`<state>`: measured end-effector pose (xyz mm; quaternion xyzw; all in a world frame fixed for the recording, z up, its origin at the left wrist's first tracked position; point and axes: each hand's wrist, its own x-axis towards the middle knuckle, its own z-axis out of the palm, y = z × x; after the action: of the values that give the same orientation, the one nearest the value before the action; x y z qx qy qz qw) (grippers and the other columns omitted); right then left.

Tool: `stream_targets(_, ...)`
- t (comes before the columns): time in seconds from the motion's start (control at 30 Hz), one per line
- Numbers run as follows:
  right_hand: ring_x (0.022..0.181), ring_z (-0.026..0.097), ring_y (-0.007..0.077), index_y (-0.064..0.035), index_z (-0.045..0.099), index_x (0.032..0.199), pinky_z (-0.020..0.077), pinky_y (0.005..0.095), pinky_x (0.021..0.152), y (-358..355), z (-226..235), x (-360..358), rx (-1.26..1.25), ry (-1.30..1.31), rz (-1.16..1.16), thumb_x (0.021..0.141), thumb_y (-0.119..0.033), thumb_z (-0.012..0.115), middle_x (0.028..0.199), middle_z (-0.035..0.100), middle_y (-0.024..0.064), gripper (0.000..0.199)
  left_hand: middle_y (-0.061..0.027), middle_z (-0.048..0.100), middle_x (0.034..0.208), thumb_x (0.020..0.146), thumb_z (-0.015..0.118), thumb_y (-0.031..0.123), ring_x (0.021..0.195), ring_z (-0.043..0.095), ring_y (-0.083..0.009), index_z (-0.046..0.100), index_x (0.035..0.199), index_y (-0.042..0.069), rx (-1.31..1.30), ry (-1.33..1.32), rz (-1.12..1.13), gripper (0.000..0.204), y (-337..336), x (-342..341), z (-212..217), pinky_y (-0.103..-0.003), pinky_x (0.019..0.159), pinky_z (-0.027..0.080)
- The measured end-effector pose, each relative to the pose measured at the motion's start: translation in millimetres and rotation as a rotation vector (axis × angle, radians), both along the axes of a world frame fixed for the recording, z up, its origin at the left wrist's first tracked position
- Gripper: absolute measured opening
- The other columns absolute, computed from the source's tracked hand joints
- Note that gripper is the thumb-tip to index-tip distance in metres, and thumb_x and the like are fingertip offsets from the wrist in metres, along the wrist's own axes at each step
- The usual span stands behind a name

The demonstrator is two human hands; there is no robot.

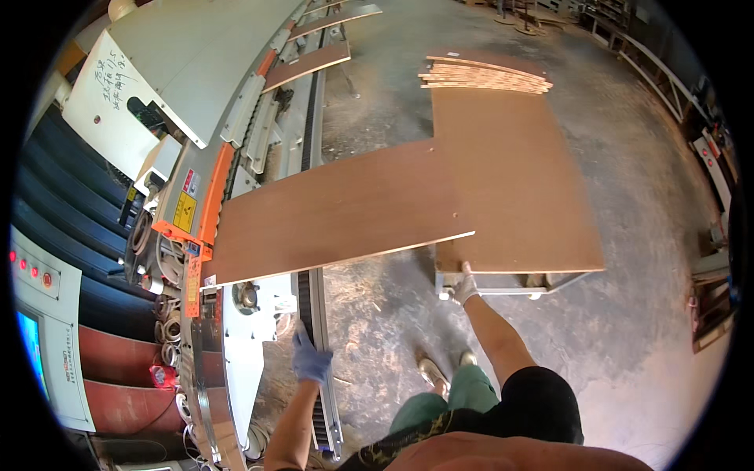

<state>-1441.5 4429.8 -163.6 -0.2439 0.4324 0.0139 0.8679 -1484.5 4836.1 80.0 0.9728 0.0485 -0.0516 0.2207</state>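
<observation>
My left hand (pixel 312 359), in a blue-grey glove, is beside the machine's black conveyor track, with a finger stretched forward and nothing seen in it. A brown wooden panel (pixel 338 208) lies across the machine's edge, its far-right corner area over the stacked boards. My right hand (pixel 466 286), in a white glove, is at the near edge of a large brown board (pixel 510 180) on a low cart (pixel 565 281). One digit lies over that board's edge; the other fingers are mostly hidden and seem closed on the edge.
The edge-working machine (pixel 212 204) with its orange guard runs along the left. More panels (pixel 306 65) stick out of it farther away. A pile of narrow wooden strips (pixel 487 76) sits on the board's far end. A control cabinet (pixel 51 330) stands at the lower left.
</observation>
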Motion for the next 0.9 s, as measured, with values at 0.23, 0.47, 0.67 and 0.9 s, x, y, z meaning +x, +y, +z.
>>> stream_targets(0.23,0.111,0.051,0.0253,-0.0124,0.046,0.124,0.0459,0.0423,0.089,6.9,-46.4,47.9,0.212,-0.551,-0.623,0.083,-0.045,0.056,0.125,0.051,0.0061,0.053,-0.0154,0.044,0.125,0.070,0.066,0.010,0.110,0.048,-0.0340,0.030,0.135,0.009,0.142,-0.015,0.108,0.075,-6.1,-11.1,-2.2,-0.037,0.091,0.042)
stream_targets(0.47,0.116,0.047,0.0268,-0.0111,0.044,0.127,0.0423,0.0443,0.094,-1.2,-30.5,2.9,0.324,-0.652,-0.526,0.085,-0.045,0.050,0.129,0.047,0.0071,0.054,-0.0159,0.047,0.125,0.072,0.065,0.004,0.112,0.048,-0.0291,0.034,0.133,0.006,-0.048,-0.198,0.035,0.069,-7.8,-3.8,-10.1,-0.033,0.095,0.039)
stream_targets(0.67,0.119,0.042,0.0315,-0.0106,0.040,0.130,0.0377,0.0489,0.097,-0.1,-23.9,-113.2,0.280,-0.468,-0.565,0.082,-0.053,0.050,0.132,0.044,0.0097,0.065,-0.0159,0.052,0.118,0.070,0.066,0.003,0.105,0.053,-0.0318,0.035,0.134,0.011,-0.003,-0.155,0.083,0.071,-8.4,-7.0,-11.8,-0.037,0.089,0.043)
stream_targets(0.9,0.118,0.040,0.0377,-0.0101,0.037,0.133,0.0358,0.0524,0.097,18.5,58.2,-248.2,0.301,-0.350,-0.650,0.075,-0.065,0.048,0.134,0.041,0.0122,0.080,-0.0173,0.046,0.126,0.071,0.064,0.003,0.114,0.046,-0.0331,0.033,0.134,0.009,0.000,-0.180,0.016,0.071,-4.3,-17.5,-10.8,-0.036,0.097,0.037)
